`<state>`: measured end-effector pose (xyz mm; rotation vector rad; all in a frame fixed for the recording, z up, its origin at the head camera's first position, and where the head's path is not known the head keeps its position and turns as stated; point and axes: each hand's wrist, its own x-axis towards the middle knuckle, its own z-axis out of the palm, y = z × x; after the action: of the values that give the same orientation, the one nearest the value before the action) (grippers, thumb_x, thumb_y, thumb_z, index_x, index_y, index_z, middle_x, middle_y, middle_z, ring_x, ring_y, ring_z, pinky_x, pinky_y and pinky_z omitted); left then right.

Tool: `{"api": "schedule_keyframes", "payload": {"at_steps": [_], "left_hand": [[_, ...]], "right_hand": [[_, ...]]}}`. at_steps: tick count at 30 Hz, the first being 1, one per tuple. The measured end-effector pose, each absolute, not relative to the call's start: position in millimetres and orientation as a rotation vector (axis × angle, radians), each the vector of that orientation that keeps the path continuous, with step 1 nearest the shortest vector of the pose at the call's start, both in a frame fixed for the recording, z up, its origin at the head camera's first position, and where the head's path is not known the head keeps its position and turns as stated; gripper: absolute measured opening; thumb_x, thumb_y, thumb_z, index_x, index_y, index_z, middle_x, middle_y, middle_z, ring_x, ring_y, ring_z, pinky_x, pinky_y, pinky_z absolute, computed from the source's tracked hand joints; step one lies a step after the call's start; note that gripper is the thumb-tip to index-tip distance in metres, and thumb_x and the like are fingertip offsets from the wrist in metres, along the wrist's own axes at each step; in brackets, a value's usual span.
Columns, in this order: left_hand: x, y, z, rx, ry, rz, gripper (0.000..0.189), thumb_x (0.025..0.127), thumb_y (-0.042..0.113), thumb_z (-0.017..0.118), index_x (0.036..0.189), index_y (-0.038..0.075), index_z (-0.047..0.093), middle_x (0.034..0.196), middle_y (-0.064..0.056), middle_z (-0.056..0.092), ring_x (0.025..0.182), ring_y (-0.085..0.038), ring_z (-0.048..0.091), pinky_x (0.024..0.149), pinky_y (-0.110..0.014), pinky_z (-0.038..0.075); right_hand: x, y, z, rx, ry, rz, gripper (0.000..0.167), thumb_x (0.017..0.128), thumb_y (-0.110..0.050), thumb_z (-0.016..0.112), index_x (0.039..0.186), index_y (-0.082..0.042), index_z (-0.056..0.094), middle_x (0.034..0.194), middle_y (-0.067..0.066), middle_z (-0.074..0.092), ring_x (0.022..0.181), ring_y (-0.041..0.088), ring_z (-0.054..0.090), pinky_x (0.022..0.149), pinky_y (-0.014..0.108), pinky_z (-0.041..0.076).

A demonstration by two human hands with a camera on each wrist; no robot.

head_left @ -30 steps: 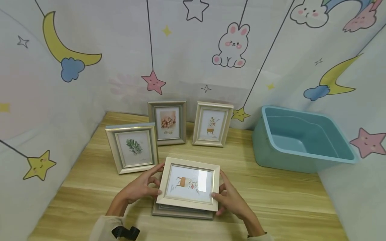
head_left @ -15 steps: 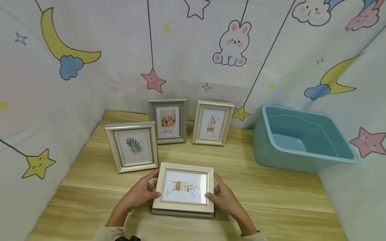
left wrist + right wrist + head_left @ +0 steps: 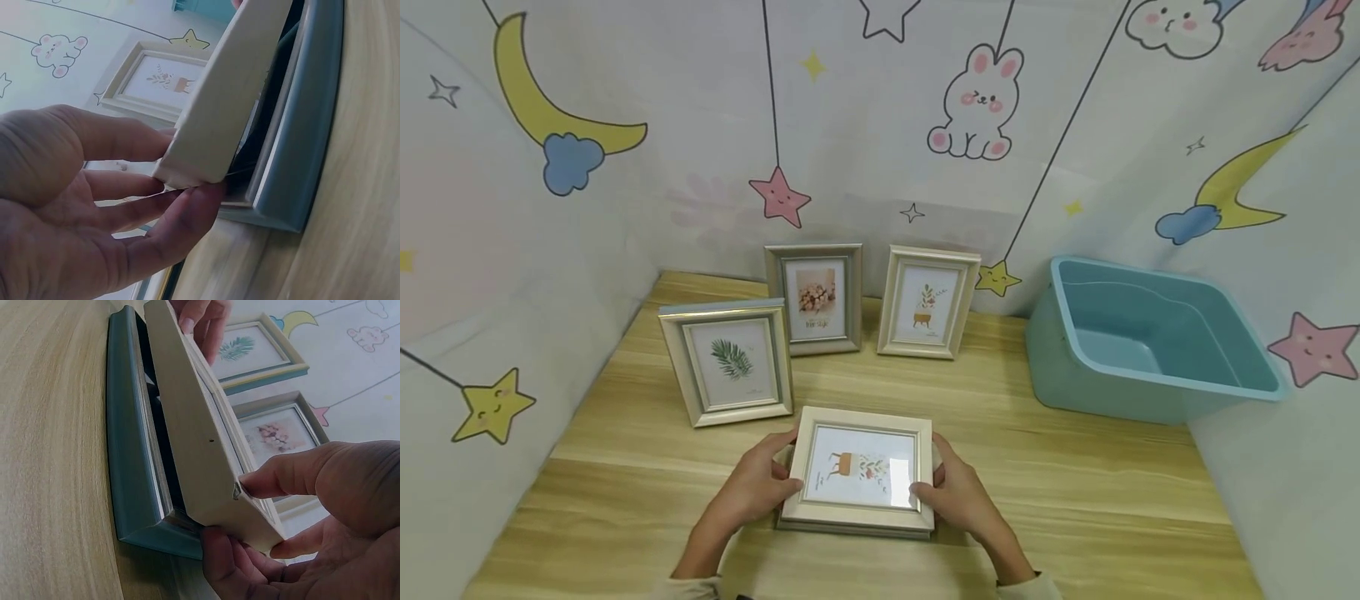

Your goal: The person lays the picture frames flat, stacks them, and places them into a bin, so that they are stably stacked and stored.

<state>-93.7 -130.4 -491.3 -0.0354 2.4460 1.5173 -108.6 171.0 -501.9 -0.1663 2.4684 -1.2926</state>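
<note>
Both hands hold a cream picture frame lying face up, its plant-pot print sideways. My left hand grips its left end, thumb on the front border and fingers around the edge. At the opposite end my right hand holds it the same way, thumb near the glass. Directly beneath is a second frame, mostly covered, only a thin strip showing in the head view. Its side looks grey-blue in the left wrist view. Both wrist views show a dark gap between the two frames.
Three frames stand upright behind: a leaf print at left, a flower print at the back, and a plant-pot print beside it. A teal plastic bin is at the back right of the wooden table, against a cartoon-printed backdrop.
The cream frame has come down and slightly left over the lower frame, now lined up more squarely with it. Both hands moved with it, keeping their grip.
</note>
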Motion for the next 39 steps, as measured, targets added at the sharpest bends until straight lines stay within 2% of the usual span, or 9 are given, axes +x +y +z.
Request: {"api": "schedule_keyframes", "payload": {"at_steps": [4,11,26,32,39], "left_hand": [[-92.8,-130.0,-488.6,-0.058,2.486,1.468,0.071,0.076,-0.006,0.077,0.142,-0.008,0.049,0.139,-0.025,0.054,0.082,-0.019,0.062,0.061,-0.028,0.052],[-92.2,-129.6,-488.5,-0.058,2.514,1.468,0.071,0.075,-0.006,0.078,0.14,-0.008,0.05,0.135,-0.025,0.057,0.081,-0.018,0.061,0.06,-0.027,0.05],[-89.9,-129.3,-489.1,-0.087,2.545,1.449,0.07,0.075,-0.007,0.077,0.14,-0.006,0.052,0.127,-0.022,0.062,0.079,-0.017,0.061,0.057,-0.026,0.049],[-88.2,-126.4,-489.4,-0.108,2.581,1.4,0.069,0.074,-0.007,0.077,0.139,-0.007,0.053,0.118,-0.019,0.065,0.077,-0.016,0.061,0.056,-0.026,0.049],[-85.8,-126.2,-491.4,-0.12,2.6,1.374,0.067,0.075,-0.005,0.079,0.137,-0.007,0.054,0.121,-0.02,0.064,0.081,-0.019,0.063,0.058,-0.028,0.049]], "right_hand": [[-109.5,170.4,-502.8,-0.185,2.522,-1.234,0.083,0.082,-0.01,0.075,0.153,-0.005,0.033,0.074,0.005,0.06,0.062,0.014,0.055,0.049,0.026,0.046],[-109.3,168.5,-500.9,-0.186,2.526,-1.23,0.084,0.081,-0.008,0.075,0.153,-0.001,0.032,0.071,0.005,0.057,0.06,0.014,0.053,0.047,0.025,0.043],[-110.9,164.9,-497.4,-0.191,2.582,-1.135,0.082,0.081,-0.008,0.076,0.15,0.005,0.035,0.069,0.003,0.053,0.059,0.013,0.048,0.048,0.024,0.039],[-109.7,164.8,-497.8,-0.182,2.589,-1.134,0.081,0.079,-0.008,0.076,0.149,0.004,0.036,0.069,0.003,0.053,0.059,0.014,0.049,0.049,0.024,0.04],[-108.7,165.9,-500.6,-0.172,2.586,-1.165,0.082,0.079,-0.008,0.076,0.15,0.003,0.037,0.069,0.002,0.054,0.059,0.013,0.049,0.048,0.023,0.041]]}}
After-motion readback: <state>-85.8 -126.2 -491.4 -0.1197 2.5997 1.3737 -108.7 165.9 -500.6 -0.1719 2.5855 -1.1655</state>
